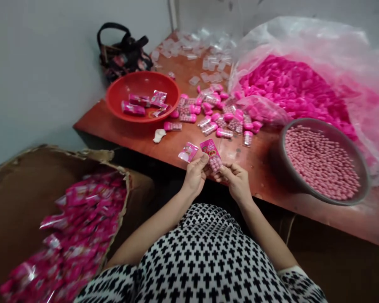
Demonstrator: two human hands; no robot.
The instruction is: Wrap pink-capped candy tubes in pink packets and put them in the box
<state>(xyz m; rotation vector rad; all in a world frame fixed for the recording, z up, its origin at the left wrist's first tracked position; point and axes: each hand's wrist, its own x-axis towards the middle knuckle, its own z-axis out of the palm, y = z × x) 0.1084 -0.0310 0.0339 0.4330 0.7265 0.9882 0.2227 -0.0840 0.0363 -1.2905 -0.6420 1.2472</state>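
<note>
Head cam: pink pkt (211, 151) held btwn L grip (196, 174) & R grip (238, 183).

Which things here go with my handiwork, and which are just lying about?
Likely part of the job:
pink packet, in left hand and right hand
loose packet
capped bead bottles
grey bowl of beads
red bowl of packets
carton
pink pieces
clear plastic pieces

Likely just lying about:
handbag
white scrap

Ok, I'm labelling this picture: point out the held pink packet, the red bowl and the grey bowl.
Held pink packet (209, 147), head view: its printed upper part.
Red bowl (140, 83), head view: bare inner wall, far side.
Grey bowl (280, 171), head view: outer wall, left side.
</note>
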